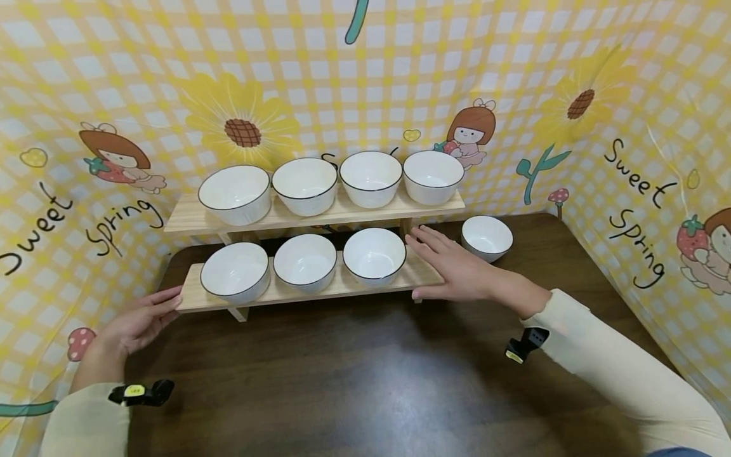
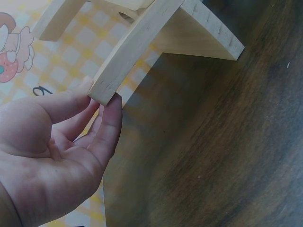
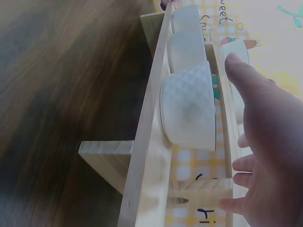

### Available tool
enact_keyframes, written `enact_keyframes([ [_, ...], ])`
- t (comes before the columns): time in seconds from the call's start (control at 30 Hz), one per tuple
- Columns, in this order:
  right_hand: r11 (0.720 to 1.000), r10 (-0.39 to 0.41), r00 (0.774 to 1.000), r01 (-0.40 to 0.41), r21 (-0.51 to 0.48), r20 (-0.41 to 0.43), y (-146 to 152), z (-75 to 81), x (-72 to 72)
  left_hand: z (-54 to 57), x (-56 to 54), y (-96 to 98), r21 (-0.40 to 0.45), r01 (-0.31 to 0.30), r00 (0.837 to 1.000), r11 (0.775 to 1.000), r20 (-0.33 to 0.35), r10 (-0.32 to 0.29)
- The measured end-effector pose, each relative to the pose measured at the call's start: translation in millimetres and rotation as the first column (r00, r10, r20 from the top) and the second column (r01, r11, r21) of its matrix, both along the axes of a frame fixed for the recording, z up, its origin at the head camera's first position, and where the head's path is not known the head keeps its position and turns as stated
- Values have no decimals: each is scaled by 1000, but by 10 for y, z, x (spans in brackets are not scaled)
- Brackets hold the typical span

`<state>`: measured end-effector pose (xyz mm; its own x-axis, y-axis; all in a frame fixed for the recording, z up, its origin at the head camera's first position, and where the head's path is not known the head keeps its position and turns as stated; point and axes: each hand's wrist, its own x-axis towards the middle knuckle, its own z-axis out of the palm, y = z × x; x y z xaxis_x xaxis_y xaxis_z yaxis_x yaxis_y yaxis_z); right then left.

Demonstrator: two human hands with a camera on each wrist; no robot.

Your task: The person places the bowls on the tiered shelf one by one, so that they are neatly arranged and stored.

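Note:
A two-tier wooden shelf (image 1: 219, 302) stands on the brown table. My left hand (image 1: 143, 317) pinches the left end of its lower board, thumb on one side and fingertips on the other, clear in the left wrist view at the board's end (image 2: 128, 61). My right hand (image 1: 457, 270) is spread above the lower board's right end, holding nothing. Closest to it on that board is a white bowl (image 1: 374, 254) with a dark rim; its textured side (image 3: 189, 106) shows in the right wrist view. Two more such bowls (image 1: 305, 261) sit to its left.
Several matching white bowls (image 1: 371, 178) line the upper board. Another bowl (image 1: 487, 237) stands on the table (image 1: 354, 374), right of the shelf, partly behind my right hand. Yellow checked cloth (image 1: 354, 82) with printed flowers rises behind and on both sides.

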<state>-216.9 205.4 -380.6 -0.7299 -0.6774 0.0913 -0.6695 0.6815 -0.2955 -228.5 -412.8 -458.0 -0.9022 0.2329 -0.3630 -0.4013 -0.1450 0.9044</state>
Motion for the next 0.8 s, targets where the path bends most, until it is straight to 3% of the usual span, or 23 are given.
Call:
enact_keyframes([
  [0.23, 1000, -20, 999, 20, 11, -27, 157, 35, 78, -24, -14, -20, -14, 0, 1000, 1000, -8, 0],
  [0.8, 984, -170, 985, 171, 53, -20, 598, -50, 98, 2, -9, 7, -34, 3, 1000, 999, -16, -4],
])
